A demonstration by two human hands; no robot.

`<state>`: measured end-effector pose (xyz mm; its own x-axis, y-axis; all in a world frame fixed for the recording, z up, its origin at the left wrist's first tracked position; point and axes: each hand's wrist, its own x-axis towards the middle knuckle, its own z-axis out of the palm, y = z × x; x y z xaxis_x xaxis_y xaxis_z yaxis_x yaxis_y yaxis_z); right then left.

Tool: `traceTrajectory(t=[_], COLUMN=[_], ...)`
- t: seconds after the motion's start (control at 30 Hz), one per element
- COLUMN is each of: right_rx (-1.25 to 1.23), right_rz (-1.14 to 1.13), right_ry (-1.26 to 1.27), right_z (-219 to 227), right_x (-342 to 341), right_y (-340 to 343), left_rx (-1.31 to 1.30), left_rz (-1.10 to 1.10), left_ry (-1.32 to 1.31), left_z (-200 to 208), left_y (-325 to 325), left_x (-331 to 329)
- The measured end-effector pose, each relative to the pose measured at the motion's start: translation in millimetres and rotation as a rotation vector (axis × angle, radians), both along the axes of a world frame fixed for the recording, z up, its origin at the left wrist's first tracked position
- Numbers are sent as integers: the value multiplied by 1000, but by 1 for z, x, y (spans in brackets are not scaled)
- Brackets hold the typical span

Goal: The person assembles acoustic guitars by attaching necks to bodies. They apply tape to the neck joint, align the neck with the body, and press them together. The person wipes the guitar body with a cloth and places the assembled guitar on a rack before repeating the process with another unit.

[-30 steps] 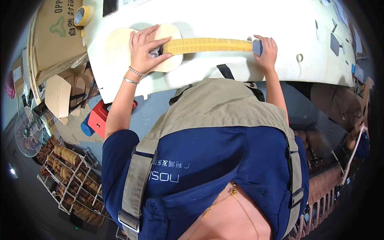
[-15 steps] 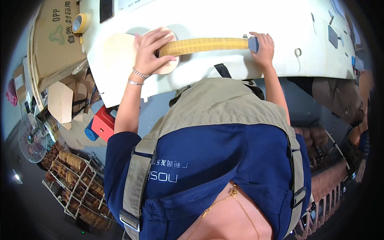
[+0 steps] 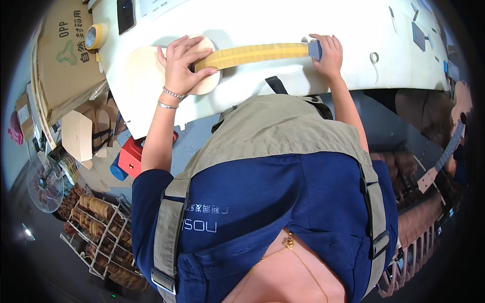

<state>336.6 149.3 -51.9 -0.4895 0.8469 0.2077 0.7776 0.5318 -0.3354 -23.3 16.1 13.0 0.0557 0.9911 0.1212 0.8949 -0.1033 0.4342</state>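
Now: left hand (image 3: 186,64) splayed over waisted pale-wood body (image 3: 140,65); right hand (image 3: 329,56) curled round grey neck-end (image 3: 314,50); banded yellow neck (image 3: 257,54); dark-lettered cardboard carton (image 3: 53,58), ten o'clock.

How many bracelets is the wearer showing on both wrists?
2, both around the left wrist: a chunkier silver bracelet nearer the left hand, and a thinner one just past it toward the elbow. The right wrist looks bare; undersides are hidden.

I've got two hands (image 3: 184,65) (image 3: 329,53) on one ukulele (image 3: 242,56), two bracelets (image 3: 172,93) (image 3: 167,106) on me, then two tape rolls (image 3: 102,36) (image 3: 371,57) and one phone (image 3: 126,16) on the table (image 3: 273,22), plus one fan (image 3: 45,183) lol.
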Motion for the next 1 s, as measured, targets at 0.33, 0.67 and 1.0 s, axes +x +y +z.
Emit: traceTrajectory(t=[0.33, 0.67, 1.0], right_rx=[68, 92, 86], right_rz=[3, -5, 21], right_ry=[41, 90, 201], right_z=[-6, -14, -21], right_x=[2, 7, 8], right_y=[2, 5, 3], left_rx=[27, 83, 234], left_rz=[-50, -72, -186], left_ry=[99, 44, 72], left_z=[5, -5, -20], left_y=[26, 62, 109], left_x=[60, 129, 217])
